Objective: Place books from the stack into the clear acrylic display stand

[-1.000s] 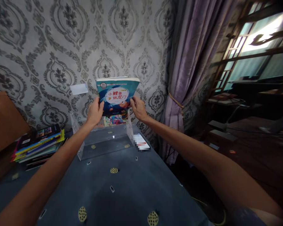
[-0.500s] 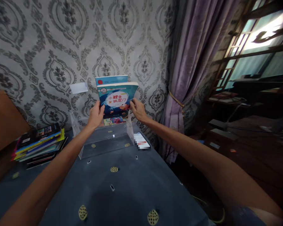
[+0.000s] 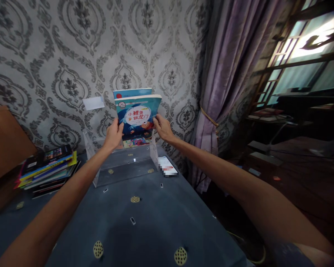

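A stack of books (image 3: 46,168) lies flat at the table's (image 3: 144,226) left edge. The left hand (image 3: 113,134) grips the left edge of a teal book (image 3: 137,115); its cover is upright, facing the camera, with a white patch bearing red and dark characters. It stands over a clear holder (image 3: 122,167), in front of another book (image 3: 130,92). The right hand (image 3: 163,128) pinches its right edge. A phone (image 3: 167,167) lies just right of the holder.
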The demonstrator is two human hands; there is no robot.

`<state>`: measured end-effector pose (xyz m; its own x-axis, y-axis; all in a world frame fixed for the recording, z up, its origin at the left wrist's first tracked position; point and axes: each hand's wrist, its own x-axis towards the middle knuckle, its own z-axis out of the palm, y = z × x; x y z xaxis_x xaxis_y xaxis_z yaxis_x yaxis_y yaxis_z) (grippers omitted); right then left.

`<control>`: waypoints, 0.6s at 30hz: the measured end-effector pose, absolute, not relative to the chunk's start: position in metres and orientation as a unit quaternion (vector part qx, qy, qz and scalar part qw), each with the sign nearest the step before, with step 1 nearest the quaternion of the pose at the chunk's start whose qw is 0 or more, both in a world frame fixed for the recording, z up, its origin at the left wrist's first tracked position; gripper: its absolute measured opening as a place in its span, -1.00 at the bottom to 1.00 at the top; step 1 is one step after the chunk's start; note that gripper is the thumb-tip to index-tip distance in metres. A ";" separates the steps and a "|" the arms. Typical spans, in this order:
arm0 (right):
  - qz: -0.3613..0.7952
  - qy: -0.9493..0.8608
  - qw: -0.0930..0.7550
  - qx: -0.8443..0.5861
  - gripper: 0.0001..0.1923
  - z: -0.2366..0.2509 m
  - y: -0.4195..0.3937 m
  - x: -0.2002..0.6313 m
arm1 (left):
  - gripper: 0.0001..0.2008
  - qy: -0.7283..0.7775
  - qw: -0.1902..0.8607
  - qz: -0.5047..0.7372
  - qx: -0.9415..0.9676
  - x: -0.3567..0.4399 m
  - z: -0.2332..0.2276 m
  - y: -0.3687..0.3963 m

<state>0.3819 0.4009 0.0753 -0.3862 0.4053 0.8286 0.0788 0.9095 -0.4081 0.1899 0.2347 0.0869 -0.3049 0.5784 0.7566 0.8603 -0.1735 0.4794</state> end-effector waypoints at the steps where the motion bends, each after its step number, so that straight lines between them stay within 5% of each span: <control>1: 0.145 -0.821 0.531 -0.154 -0.71 0.077 0.402 0.381 | -0.72 -0.629 0.133 -0.510 -0.571 0.189 0.088 0.236; 18: 0.122 -0.834 0.503 -0.193 -0.72 0.081 0.412 0.371 | -0.79 -0.707 0.128 -0.455 -0.526 0.187 0.093 0.241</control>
<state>0.3714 0.4118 0.0807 -0.4204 0.4434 0.7916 0.1988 0.8963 -0.3964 0.1867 0.2410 0.0931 -0.4137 0.6274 0.6598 0.8601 0.0316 0.5092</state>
